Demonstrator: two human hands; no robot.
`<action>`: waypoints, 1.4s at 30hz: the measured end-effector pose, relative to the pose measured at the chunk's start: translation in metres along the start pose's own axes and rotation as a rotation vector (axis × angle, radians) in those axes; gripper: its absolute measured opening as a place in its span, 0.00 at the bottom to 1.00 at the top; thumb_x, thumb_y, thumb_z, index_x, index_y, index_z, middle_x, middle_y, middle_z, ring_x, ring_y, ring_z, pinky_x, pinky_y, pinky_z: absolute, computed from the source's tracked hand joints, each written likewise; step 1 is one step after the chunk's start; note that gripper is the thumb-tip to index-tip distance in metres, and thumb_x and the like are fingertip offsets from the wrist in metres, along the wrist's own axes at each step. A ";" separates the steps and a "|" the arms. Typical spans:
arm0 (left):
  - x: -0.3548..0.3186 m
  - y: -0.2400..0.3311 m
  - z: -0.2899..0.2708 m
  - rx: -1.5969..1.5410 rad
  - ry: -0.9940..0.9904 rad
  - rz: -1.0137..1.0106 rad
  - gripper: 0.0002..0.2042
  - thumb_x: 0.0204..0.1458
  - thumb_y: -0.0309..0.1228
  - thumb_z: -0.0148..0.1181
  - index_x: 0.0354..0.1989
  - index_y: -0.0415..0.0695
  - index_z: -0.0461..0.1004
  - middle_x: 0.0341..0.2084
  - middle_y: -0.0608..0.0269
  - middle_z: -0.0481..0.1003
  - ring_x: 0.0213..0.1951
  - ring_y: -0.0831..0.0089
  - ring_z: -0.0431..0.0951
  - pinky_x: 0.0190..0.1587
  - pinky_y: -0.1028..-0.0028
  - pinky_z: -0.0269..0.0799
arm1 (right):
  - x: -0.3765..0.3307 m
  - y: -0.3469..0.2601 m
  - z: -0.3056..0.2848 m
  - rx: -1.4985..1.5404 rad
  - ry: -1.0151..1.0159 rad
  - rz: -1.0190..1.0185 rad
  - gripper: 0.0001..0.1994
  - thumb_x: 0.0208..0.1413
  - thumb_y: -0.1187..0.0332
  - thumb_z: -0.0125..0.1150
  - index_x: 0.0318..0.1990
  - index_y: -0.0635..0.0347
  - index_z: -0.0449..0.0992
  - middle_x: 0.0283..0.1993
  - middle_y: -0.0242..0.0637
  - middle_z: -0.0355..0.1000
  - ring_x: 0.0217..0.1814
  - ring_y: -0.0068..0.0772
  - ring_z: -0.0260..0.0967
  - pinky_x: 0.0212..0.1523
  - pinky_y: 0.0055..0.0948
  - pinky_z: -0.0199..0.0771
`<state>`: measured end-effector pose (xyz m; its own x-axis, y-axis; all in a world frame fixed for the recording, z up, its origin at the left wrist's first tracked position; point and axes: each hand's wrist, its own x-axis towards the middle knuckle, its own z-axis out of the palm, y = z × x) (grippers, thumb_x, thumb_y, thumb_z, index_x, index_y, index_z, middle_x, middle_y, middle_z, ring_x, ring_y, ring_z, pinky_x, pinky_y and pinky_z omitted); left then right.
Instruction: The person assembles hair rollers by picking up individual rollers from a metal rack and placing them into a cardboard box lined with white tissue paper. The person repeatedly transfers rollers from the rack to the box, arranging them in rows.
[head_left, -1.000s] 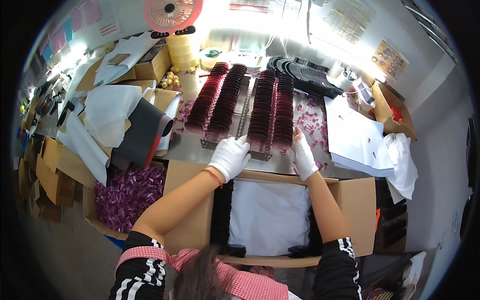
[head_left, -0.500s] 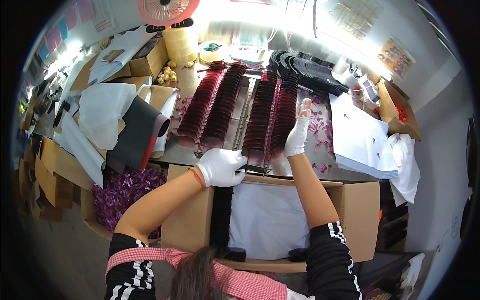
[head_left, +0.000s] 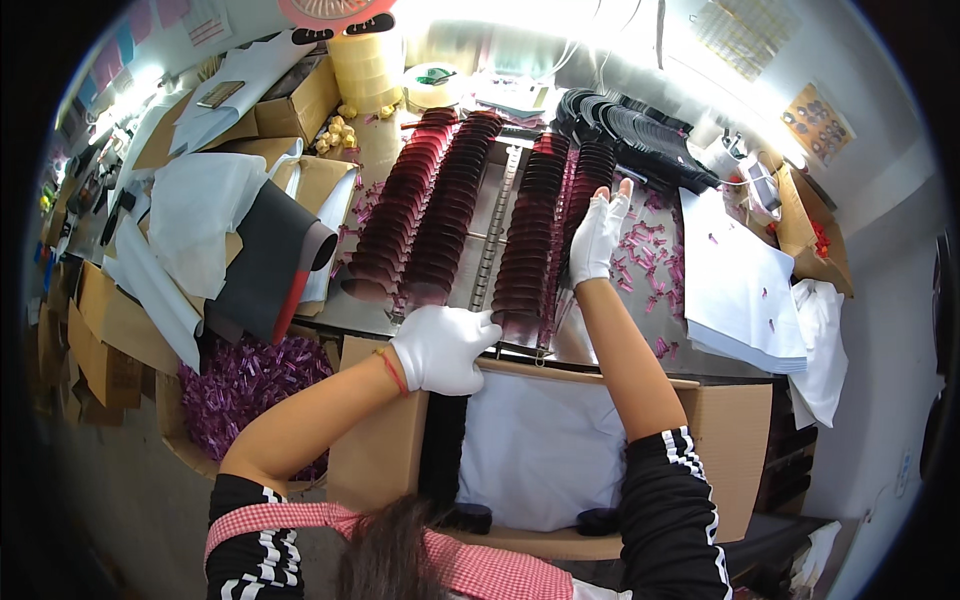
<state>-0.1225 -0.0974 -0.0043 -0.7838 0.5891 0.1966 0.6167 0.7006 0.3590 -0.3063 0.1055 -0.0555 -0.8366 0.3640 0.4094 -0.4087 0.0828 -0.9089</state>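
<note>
Dark red tinted lenses stand on edge in long rows on a metal rack, with a left pair of rows [head_left: 425,215] and a right pair [head_left: 530,240]. A slotted metal strip [head_left: 495,225] runs between the pairs. My left hand [head_left: 440,352], in a white glove, is closed at the rack's near end; whatever its fingers hold is hidden. My right hand [head_left: 597,238], gloved with bare fingertips showing, lies along the outer side of the rightmost row, its fingers stretched out and pointing away from me.
Before me stands an open cardboard box [head_left: 735,450] with a white sheet [head_left: 540,450] inside. Purple clear clips fill a box [head_left: 250,400] at left; more lie scattered [head_left: 650,250] at right. Black curved pieces [head_left: 630,130] and white paper [head_left: 740,280] sit beyond; tape rolls [head_left: 365,75] stand behind.
My right hand has slid a little farther away along the right row, fingers still straight. My left hand stays at the rack's near end, its fingers still curled. The whole view has shifted slightly.
</note>
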 end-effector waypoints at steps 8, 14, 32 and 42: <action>-0.001 0.002 -0.008 -0.002 -0.084 -0.054 0.14 0.34 0.33 0.57 0.31 0.42 0.74 0.31 0.58 0.75 0.32 0.56 0.79 0.31 0.57 0.76 | 0.033 0.018 0.024 -0.367 -0.088 -0.093 0.33 0.72 0.61 0.39 0.73 0.71 0.34 0.79 0.51 0.31 0.80 0.40 0.38 0.76 0.31 0.38; 0.001 0.000 -0.005 -0.025 -0.028 -0.038 0.12 0.33 0.32 0.57 0.29 0.43 0.74 0.29 0.58 0.74 0.30 0.55 0.78 0.28 0.57 0.74 | 0.068 0.023 0.038 -0.446 -0.064 -0.084 0.36 0.69 0.59 0.46 0.71 0.77 0.38 0.77 0.61 0.32 0.81 0.50 0.27 0.77 0.34 0.32; 0.001 0.001 0.002 -0.036 0.065 -0.071 0.13 0.31 0.33 0.58 0.28 0.44 0.74 0.28 0.61 0.74 0.29 0.59 0.78 0.24 0.59 0.73 | 0.138 0.027 0.078 -0.324 -0.434 0.211 0.18 0.53 0.71 0.54 0.52 0.57 0.77 0.47 0.37 0.76 0.47 0.26 0.70 0.51 0.25 0.69; 0.000 0.007 0.007 -0.022 0.204 -0.177 0.09 0.41 0.34 0.63 0.28 0.44 0.73 0.25 0.61 0.73 0.25 0.58 0.77 0.26 0.62 0.73 | 0.144 0.024 0.087 -0.312 -0.629 0.181 0.17 0.57 0.68 0.52 0.53 0.60 0.76 0.47 0.36 0.76 0.48 0.25 0.70 0.52 0.24 0.67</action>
<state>-0.1179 -0.0900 -0.0080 -0.8793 0.3633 0.3078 0.4686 0.7752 0.4237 -0.4684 0.0793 -0.0115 -0.9710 -0.1983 0.1334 -0.1997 0.3667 -0.9086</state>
